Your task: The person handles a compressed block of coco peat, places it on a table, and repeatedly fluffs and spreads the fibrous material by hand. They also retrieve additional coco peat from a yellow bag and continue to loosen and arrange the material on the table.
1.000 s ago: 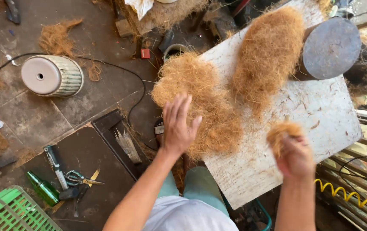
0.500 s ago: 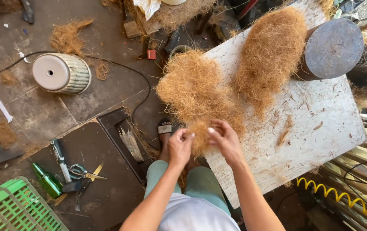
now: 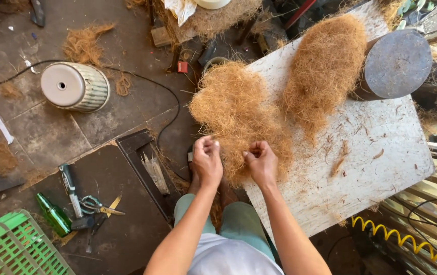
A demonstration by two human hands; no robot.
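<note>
At centre frame, our left hand (image 3: 207, 159) and right hand (image 3: 261, 162) both pinch strands at the near edge of the loose fibre pile (image 3: 236, 114) on the white board (image 3: 381, 158). Step judged: teasing fibre apart. Next move calls for even outward pulling.

2 fibre heaps (image 3: 239, 114) on board (image 3: 381, 153), drum (image 3: 396, 63) perhaps behind, pot (image 3: 73, 86) left

Small craft workshop, floor-level — rough concrete floor (image 3: 50, 137) strewn with loose fibre; scuffed white work board (image 3: 371, 163) heaped with coir fibre (image 3: 325, 66); scissors (image 3: 99, 206), green bottle (image 3: 53, 215), green plastic crate (image 3: 10, 249), upturned ribbed pot (image 3: 76, 86), trailing black cable (image 3: 167, 112) — a hand-production setting.
</note>
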